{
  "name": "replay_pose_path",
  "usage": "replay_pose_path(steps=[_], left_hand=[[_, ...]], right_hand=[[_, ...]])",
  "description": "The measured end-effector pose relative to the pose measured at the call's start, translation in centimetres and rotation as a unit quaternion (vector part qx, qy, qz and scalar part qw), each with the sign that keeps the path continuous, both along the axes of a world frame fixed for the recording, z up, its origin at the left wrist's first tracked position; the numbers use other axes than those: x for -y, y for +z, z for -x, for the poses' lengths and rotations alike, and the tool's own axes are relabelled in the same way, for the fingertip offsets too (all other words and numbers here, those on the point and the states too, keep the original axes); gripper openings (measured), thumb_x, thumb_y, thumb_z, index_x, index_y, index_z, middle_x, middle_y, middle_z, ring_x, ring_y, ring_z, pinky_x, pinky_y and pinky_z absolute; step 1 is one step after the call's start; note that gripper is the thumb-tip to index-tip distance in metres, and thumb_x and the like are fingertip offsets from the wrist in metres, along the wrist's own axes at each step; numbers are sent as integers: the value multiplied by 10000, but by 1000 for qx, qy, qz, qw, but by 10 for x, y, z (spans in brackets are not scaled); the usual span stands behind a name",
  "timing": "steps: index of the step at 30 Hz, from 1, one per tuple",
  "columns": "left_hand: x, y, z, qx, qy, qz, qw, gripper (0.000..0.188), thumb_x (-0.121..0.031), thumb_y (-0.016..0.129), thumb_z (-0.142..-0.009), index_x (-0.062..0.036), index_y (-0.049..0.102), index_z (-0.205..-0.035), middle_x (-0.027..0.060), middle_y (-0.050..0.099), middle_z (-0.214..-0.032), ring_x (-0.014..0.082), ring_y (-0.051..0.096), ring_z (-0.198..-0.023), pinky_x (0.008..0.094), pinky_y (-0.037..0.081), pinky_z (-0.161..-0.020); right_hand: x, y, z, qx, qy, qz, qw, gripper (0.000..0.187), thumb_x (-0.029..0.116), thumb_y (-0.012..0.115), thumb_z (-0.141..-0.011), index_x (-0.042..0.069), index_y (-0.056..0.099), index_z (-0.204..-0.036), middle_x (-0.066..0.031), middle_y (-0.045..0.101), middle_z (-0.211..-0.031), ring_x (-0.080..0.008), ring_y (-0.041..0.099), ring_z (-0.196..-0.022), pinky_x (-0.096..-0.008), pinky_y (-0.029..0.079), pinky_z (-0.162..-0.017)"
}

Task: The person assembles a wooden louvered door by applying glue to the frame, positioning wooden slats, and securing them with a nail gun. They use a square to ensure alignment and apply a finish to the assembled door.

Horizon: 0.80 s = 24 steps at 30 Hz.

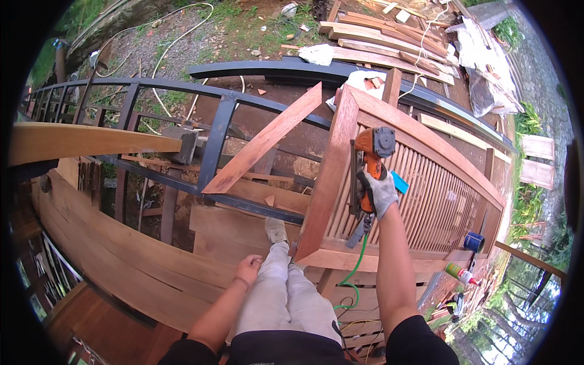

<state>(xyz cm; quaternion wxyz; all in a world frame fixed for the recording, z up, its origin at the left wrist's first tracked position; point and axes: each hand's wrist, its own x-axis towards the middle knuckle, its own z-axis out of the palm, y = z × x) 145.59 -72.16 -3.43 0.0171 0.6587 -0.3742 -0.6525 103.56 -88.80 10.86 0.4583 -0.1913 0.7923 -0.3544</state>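
Observation:
My gloved right hand [381, 191] is wrapped round the handle of an orange and black nail gun [374, 146]. The tool is held over the near left part of a reddish slatted wooden panel [426, 201], close to its frame. A green air hose [356, 267] runs from the gun's handle down toward my legs. My bare left hand [248, 268] is beside my leg, well left of the panel, with its fingers curled in. Whatever it may hold is hidden. A bright blue flat piece [399, 183] shows beside the gloved hand, over the slats.
A loose reddish board [264, 140] slants across a dark metal frame [224, 128] on the left. On the panel's right end are a blue can [474, 242] and a green and red bottle [460, 272]. Timber planks [389, 42] lie at the back. My foot rests on wooden boards [213, 234].

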Motion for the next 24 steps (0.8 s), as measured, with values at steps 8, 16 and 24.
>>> replay_pose_path(steps=[8,16,24], left_hand=[[91,36,160,-121,-103,175,972,577,-258,709,-865,27,495,-1318,223,573,-1284,310,574,-1194,379,456,-1010],[103,34,244,88,-135,265,951,943,-350,780,-763,20,257,-1455,286,462,-1376,418,481,-1261,447,408,-1044],[94,35,248,158,-171,356,905,914,-379,764,-764,39,289,-1424,307,505,-1329,446,539,-1189,468,445,-997]], right_hand=[[-164,43,11,-328,72,-245,910,435,210,618,-845,90,526,-1253,-221,682,-997,-421,644,-955,-471,522,-833],[-251,-23,78,-436,204,-405,777,702,280,629,-853,121,350,-1478,-194,685,-952,-309,691,-844,-429,517,-816],[-285,-72,80,-474,234,-314,788,859,470,642,-868,110,242,-1538,-169,653,-1017,-310,670,-886,-446,494,-817]])
